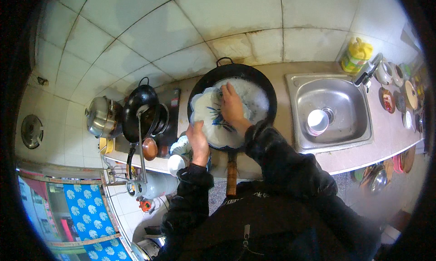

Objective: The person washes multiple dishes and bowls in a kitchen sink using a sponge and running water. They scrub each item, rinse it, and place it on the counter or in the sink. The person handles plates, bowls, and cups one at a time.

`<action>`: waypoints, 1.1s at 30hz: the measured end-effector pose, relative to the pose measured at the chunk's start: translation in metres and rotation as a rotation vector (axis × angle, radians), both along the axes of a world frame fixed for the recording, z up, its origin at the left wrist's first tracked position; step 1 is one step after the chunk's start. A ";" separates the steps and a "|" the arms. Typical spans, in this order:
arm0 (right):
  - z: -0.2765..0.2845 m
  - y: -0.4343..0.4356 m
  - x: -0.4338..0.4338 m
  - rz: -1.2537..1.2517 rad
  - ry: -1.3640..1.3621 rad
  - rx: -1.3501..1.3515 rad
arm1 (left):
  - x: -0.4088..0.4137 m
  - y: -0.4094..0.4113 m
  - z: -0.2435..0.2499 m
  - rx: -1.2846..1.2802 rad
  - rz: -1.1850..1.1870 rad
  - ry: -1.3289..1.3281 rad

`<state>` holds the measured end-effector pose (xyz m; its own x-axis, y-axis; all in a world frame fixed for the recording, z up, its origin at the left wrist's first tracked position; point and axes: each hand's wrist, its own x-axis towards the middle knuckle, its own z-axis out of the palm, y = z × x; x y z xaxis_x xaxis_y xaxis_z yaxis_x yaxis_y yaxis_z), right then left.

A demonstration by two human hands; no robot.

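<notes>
My left hand grips the near left rim of a scalloped white plate with blue leaf painting. The plate is held over a large black wok that contains foamy, whitish water. Across the plate's face lies my right hand, fingers bunched against it near the far rim. Whether something sits under those fingers is hidden. The wok's wooden handle points toward my body. Close by my left wrist are a white bowl and a patterned scalloped dish.
Right of the wok is a steel sink with a white cup inside. Leftward, a smaller black wok with a ladle rests on the stove, beside a steel pot. A gas cylinder stands below the counter.
</notes>
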<state>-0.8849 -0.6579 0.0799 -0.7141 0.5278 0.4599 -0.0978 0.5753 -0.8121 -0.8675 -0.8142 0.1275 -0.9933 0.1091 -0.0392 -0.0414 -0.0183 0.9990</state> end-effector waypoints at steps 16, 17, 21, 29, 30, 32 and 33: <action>0.003 0.030 0.061 0.460 -0.214 0.321 | -0.038 -0.008 0.022 0.275 0.008 -0.137; -0.007 0.045 0.052 0.432 -0.194 0.310 | -0.033 -0.008 0.029 0.256 -0.020 -0.174; -0.003 0.071 0.025 0.384 -0.430 0.179 | -0.023 -0.029 0.019 0.158 0.025 -0.199; 0.016 0.080 0.043 0.258 -0.407 -0.533 | -0.026 -0.038 0.011 0.527 -0.131 -0.356; 0.021 0.090 0.051 0.370 -0.421 -0.766 | -0.027 -0.030 0.007 0.600 -0.162 -0.387; 0.011 0.097 0.059 0.511 -0.329 -1.075 | -0.032 -0.015 -0.008 0.530 -0.145 -0.457; 0.018 0.101 0.061 0.448 -0.362 -0.995 | -0.037 -0.013 -0.022 0.490 -0.121 -0.489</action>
<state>-0.8242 -0.5566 0.0979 -0.9346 0.2076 -0.2888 0.2001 -0.3642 -0.9096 -0.9041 -0.8273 0.1060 -0.8541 0.3373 -0.3960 -0.5138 -0.4288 0.7431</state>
